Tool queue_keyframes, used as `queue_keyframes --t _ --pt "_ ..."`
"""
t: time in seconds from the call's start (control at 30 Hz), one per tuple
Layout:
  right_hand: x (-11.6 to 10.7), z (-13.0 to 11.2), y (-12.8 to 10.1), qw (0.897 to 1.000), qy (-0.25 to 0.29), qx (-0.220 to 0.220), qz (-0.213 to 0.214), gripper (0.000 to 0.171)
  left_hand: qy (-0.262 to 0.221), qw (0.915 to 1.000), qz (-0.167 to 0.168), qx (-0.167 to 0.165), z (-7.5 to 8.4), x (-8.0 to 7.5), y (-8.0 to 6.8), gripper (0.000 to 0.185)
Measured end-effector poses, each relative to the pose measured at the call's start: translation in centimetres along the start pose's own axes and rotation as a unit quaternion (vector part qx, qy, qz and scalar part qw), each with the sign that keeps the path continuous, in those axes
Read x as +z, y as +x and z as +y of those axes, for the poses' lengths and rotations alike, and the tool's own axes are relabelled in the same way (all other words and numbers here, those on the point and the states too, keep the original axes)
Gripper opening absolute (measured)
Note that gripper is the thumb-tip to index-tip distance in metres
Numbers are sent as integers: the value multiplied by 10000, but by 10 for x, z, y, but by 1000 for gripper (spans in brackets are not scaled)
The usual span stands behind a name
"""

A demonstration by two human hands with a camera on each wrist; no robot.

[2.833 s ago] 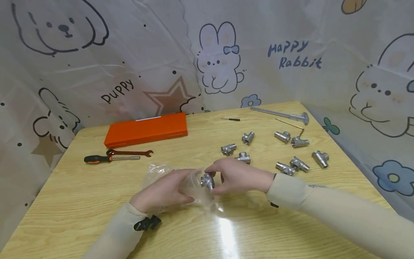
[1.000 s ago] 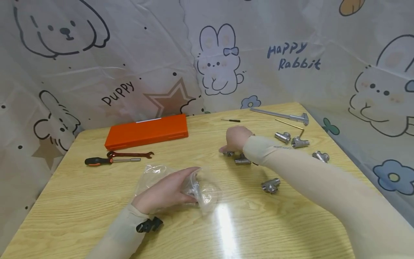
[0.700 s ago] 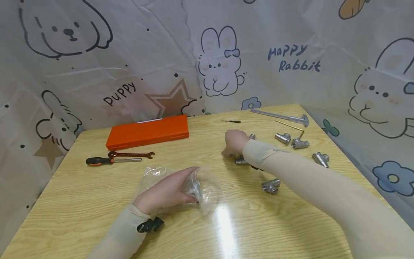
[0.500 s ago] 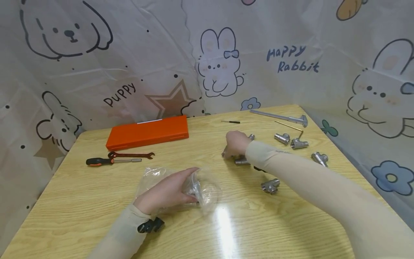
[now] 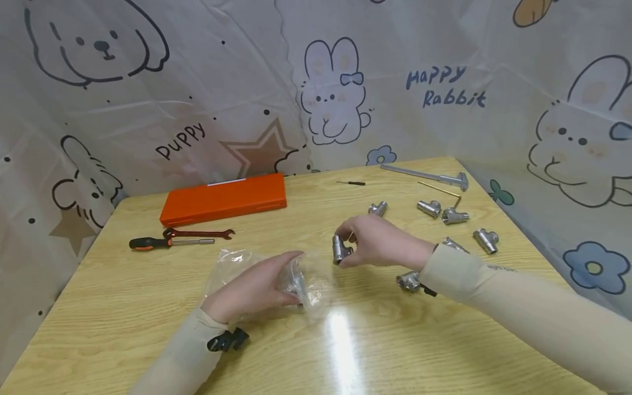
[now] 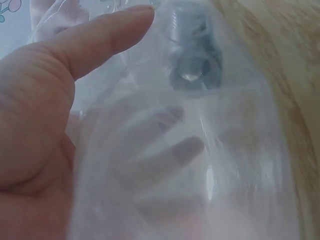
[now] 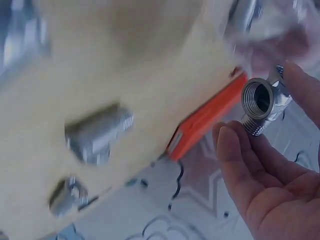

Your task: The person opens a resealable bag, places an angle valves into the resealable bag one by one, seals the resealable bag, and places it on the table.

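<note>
Item: tee fitting (image 5: 340,250), pinched in our right hand (image 5: 375,244), just right of the plastic bag (image 5: 308,285); left hand (image 5: 252,288) grips the bag's mouth.

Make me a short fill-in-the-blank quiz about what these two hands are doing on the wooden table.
1. The right hand pinches a silver metal tee pipe fitting with a ____ inside opening.
2. The left hand holds a clear ____ bag with one fitting inside.
3. The flat case at the back of the wooden table is ____.

Missing words: threaded; plastic; orange
</note>
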State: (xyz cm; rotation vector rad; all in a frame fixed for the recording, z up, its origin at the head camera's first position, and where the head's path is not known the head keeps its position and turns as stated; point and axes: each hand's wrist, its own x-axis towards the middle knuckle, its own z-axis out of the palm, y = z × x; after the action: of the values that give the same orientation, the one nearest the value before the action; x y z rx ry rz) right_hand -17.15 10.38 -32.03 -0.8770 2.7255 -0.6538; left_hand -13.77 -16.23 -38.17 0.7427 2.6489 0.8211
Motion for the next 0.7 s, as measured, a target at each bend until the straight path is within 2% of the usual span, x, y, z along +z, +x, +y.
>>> queue_keyframes --t 0.13,0.37,0.53,0.7 --pt "19 -9 -7 9994 126 -251 -177 47 -9 10000 -5 6 1 0 0 92" --pt "48 -25 8 9959 354 -727 -413 42 -104 9995 17 284 -3 1 -1 88" --pt "65 -36 18 9955 246 -891 -223 45 -93 9981 -15 607 -5 -1 -1 86" --pt "77 -43 27 9945 -41 -1042 111 34 -183 9966 -88 794 -7 -5 -2 84"
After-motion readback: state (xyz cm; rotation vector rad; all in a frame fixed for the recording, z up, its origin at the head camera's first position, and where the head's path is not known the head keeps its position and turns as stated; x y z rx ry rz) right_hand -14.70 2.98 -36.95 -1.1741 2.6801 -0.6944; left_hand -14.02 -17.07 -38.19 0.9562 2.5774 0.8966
